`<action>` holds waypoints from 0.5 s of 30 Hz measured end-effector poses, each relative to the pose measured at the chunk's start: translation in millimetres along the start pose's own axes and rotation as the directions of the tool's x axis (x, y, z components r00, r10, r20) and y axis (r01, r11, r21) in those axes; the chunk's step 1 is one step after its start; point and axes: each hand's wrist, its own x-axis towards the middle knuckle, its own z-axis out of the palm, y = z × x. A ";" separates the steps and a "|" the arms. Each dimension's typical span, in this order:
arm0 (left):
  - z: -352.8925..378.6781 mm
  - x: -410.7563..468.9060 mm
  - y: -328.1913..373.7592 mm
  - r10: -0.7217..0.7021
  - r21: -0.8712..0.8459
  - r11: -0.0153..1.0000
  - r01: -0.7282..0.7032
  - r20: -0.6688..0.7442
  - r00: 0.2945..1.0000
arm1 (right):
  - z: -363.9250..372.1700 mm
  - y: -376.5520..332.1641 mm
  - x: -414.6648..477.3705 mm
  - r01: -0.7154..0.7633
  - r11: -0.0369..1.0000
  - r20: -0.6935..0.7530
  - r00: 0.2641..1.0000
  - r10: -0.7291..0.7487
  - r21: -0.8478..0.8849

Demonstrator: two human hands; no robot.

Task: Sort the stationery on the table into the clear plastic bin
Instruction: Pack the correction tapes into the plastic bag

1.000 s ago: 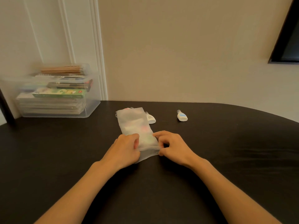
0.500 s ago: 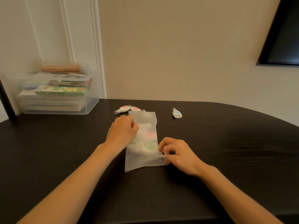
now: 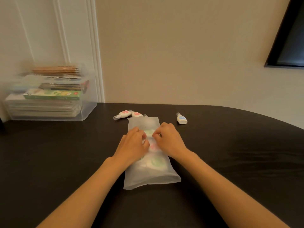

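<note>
Head view: I see both hands on the frosted pouch (image 3: 148, 176), which lies flat on the dark table (image 3: 230, 162). My left hand (image 3: 133, 145) curls its fingers onto the pouch, and my right hand (image 3: 169, 142) pinches the film. Round green and pink shapes show through the soft, translucent plastic. Beyond it lie pink bottles (image 3: 124, 113) and a blue bottle (image 3: 181, 119), and the clear, stacked bin (image 3: 87, 111) sits far left.
</note>
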 end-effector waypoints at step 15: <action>2.4 29.2 -8.1 -0.177 0.031 0.984 0.174 0.119 0.977 | 19.7 9.6 35.3 0.034 0.988 0.299 0.954 0.012 -0.148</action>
